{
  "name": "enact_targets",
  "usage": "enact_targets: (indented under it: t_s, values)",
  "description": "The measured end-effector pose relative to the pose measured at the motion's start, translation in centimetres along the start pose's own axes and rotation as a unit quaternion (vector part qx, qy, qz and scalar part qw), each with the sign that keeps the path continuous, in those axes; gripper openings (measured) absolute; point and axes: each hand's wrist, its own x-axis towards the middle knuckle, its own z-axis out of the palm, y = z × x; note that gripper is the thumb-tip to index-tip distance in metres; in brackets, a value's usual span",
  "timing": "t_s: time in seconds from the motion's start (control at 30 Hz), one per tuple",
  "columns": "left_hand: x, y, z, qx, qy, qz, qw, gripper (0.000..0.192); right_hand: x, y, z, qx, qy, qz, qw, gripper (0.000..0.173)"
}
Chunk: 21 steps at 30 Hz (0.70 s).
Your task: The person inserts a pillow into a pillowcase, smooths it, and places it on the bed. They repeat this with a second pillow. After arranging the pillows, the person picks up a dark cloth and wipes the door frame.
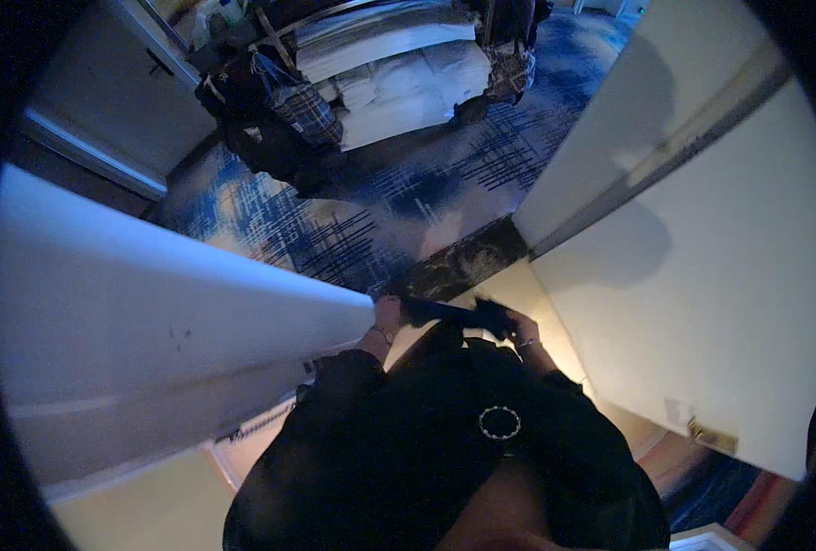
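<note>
A dark, elongated item (446,313) spans the space in front of my waist; its right part looks bulkier with a ragged edge, and its kind is too dark to tell. Its left end is in my left hand (389,313), close beside the edge of the white wall (243,296). My right hand (522,327) grips the right part. Both hands are held over the doorway, just inside the dark stone-look threshold (470,256). Dark sleeves cover my arms, and the fingers are partly hidden.
A housekeeping cart with folded white linens (415,79) stands on the blue patterned carpet (408,186). A plaid bag (306,110) and a patterned bag (510,72) hang at its sides. On the right is a white door (697,275) with a brass handle (711,435). Another door (119,89) is across the corridor.
</note>
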Motion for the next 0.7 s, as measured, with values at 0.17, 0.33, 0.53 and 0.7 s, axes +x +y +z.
enact_targets:
  t_s: [0.17,0.33,0.53,0.7]
  values:
    - [0.6,16.1,-0.2,0.037,-0.077,0.122,0.989,0.016,5.4,-2.4,-2.5,-0.254,-0.022,-0.118,0.960,0.040]
    - [2.9,23.3,-0.9,-0.091,-0.184,0.213,0.955,0.033,13.8,-1.9,-2.2,-0.142,-0.041,-0.168,0.975,0.038]
    - [10.7,14.7,-1.6,0.036,-0.071,0.075,0.994,0.027,26.9,-2.5,2.0,0.045,-0.127,-0.016,0.991,0.028]
    - [17.3,14.7,-5.4,0.116,-0.060,-0.077,0.988,0.019,35.7,-10.9,6.8,-0.001,-0.192,0.023,0.981,0.043]
